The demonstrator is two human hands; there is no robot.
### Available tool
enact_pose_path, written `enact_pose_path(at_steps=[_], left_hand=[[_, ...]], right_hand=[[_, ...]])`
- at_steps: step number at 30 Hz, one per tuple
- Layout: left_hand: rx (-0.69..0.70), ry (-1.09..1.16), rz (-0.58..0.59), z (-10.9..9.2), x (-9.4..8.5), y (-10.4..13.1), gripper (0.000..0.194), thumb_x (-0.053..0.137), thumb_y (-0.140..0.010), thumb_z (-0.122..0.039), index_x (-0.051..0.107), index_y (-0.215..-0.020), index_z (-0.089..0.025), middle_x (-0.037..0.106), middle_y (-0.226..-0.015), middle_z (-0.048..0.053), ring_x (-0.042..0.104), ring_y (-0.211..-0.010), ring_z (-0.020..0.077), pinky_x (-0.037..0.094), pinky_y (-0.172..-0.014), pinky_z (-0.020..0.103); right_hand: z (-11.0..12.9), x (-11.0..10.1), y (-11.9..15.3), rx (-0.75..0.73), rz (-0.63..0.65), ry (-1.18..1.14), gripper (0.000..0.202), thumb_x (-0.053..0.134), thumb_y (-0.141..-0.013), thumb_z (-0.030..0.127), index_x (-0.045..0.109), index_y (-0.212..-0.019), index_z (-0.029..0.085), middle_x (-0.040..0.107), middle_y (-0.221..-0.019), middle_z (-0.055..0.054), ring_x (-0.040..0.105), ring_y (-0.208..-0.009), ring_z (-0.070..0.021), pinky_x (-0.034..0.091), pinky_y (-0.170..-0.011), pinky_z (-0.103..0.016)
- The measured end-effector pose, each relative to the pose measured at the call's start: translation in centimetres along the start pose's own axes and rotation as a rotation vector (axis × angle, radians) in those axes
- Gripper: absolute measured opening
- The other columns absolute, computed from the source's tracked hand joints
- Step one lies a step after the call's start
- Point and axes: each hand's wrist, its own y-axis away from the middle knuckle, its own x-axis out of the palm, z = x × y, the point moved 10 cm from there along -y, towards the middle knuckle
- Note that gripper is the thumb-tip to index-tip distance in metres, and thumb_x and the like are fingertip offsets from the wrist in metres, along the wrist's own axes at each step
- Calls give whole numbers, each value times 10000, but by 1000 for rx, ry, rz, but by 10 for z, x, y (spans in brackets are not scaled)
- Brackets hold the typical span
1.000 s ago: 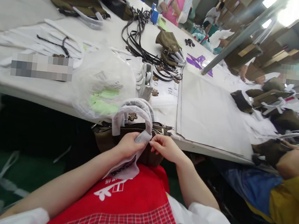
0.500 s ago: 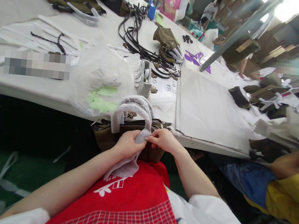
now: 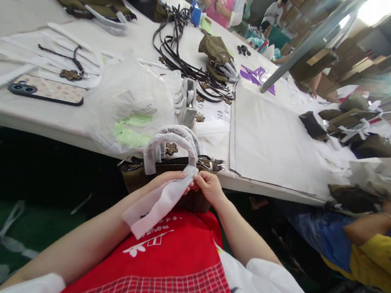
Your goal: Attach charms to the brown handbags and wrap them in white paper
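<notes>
An olive bag (image 3: 136, 177) with a dark zipped top sits at the table's front edge, against my red apron. Its two arched handles (image 3: 173, 137) are wrapped in whitish strip material. From the right foot of the near handle a loose white strip (image 3: 161, 203) hangs down to the left over my left forearm. My left hand (image 3: 178, 179) is closed on this strip at the handle's foot, partly covered by it. Just to the right, my right hand (image 3: 207, 185) pinches the strip's edge between thumb and fingers, close to my left fingertips.
A plastic bag (image 3: 133, 102) with green pieces and a tape dispenser (image 3: 187, 101) stand behind the handles. A phone (image 3: 47, 90) lies left, black straps (image 3: 178, 47) farther back. White sheets (image 3: 269, 140) lie right, near a metal pole (image 3: 297, 45). A co-worker's arm (image 3: 376, 221) is far right.
The loose strip has swung up and left, now lying across my left hand and forearm instead of hanging below it. My left hand has turned and sits slightly lower; my right hand has barely moved.
</notes>
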Motion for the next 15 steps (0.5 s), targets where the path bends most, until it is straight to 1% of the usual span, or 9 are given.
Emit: enact_pose_path(at_steps=[2,4,5,7,9,11,13,15], left_hand=[[-3,-67,4,0,-4,3,401,759,-663,-489,710,-809,-119,716,-742,105,661,-672,224,526,-643,331],[30,-189,-24,-4,-12,12,467,735,-667,-534,701,-866,-114,718,-761,99,660,-703,230,516,-655,322],[51,-260,-43,-7,-17,19,508,713,-679,-557,696,-922,-112,727,-814,101,665,-756,241,515,-683,322],[75,-434,-50,-13,-22,37,575,675,-710,-582,671,-1053,-120,730,-988,102,659,-922,266,509,-789,332],[79,-659,-43,-18,-24,54,597,645,-741,-582,640,-1138,-136,704,-1121,97,631,-1040,284,486,-881,354],[93,-906,-87,-24,-26,68,562,625,-774,-542,621,-1166,-140,692,-1152,105,629,-1050,296,476,-898,374],[109,-1100,-192,-30,-28,78,462,576,-830,-458,615,-1167,-144,702,-1115,114,652,-999,295,486,-862,378],[122,-1234,-282,-34,-28,85,355,502,-891,-361,613,-1167,-167,712,-1085,108,668,-967,279,492,-835,365]], right_hand=[[-6,5,6,7,46,-24,458,637,-753,637,589,-668,189,628,-577,3,545,-489,-113,443,-476,-219],[-14,14,14,52,131,-16,422,639,-780,595,614,-736,175,631,-596,0,544,-488,-111,431,-457,-211],[-18,21,18,81,180,-6,402,651,-784,568,627,-775,167,636,-607,-2,548,-491,-111,426,-450,-207],[-25,35,24,134,251,8,379,685,-775,523,647,-836,151,648,-625,-8,554,-497,-111,418,-441,-199],[-30,49,24,167,269,-9,387,696,-766,515,651,-823,134,641,-605,-11,547,-484,-108,411,-433,-197],[-34,63,21,194,255,-63,413,689,-756,537,643,-770,127,620,-564,-11,540,-466,-111,408,-425,-203],[-37,78,16,220,245,-126,432,684,-740,560,636,-739,130,596,-523,-6,542,-452,-121,412,-420,-215],[-40,91,11,234,234,-159,431,679,-730,567,629,-712,139,574,-484,1,527,-424,-124,412,-413,-227]])
